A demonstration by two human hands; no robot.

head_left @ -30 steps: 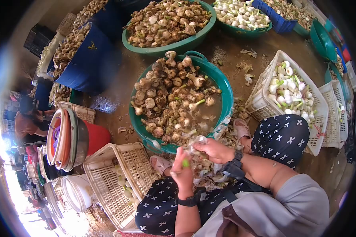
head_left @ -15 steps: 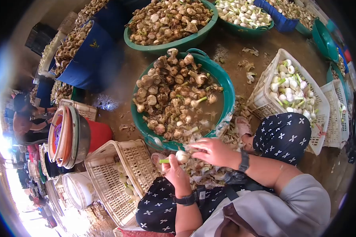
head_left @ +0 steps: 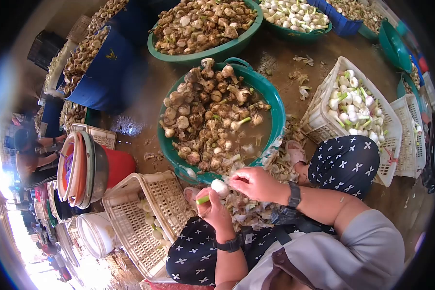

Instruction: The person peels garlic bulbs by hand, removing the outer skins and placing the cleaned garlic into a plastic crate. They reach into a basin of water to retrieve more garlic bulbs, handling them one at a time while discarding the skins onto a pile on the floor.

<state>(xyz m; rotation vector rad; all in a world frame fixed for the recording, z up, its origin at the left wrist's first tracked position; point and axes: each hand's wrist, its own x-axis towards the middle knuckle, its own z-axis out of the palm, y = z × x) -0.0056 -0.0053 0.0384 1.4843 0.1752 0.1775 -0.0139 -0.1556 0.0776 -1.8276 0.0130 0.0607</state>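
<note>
My left hand point(head_left: 214, 210) is closed around the green stem of a garlic bulb point(head_left: 220, 188), with the smooth white head up and the cut stem end pointing left. Just right of the bulb is my right hand point(head_left: 258, 184), its fingers bent and drawn together; what they pinch, if anything, is too small to make out. Both hands are at the near rim of a green tub point(head_left: 278, 113) of water, where brown, unpeeled garlic point(head_left: 198, 116) is heaped. Loose garlic skins point(head_left: 256, 209) lie below my hands.
At right stands a white crate point(head_left: 319, 104) of peeled garlic. A tipped crate point(head_left: 137, 217) with some bulbs is by my left knee. Beyond are another green tub point(head_left: 203, 57) of unpeeled garlic, a blue barrel point(head_left: 99, 72) and stacked basins point(head_left: 89, 166). Another person point(head_left: 29, 157) sits far left.
My right hand's fingers, stretched out over the bulb before, are now bent and slightly apart from it. The bulb has tilted a little in my left hand, and more white surface shows.
</note>
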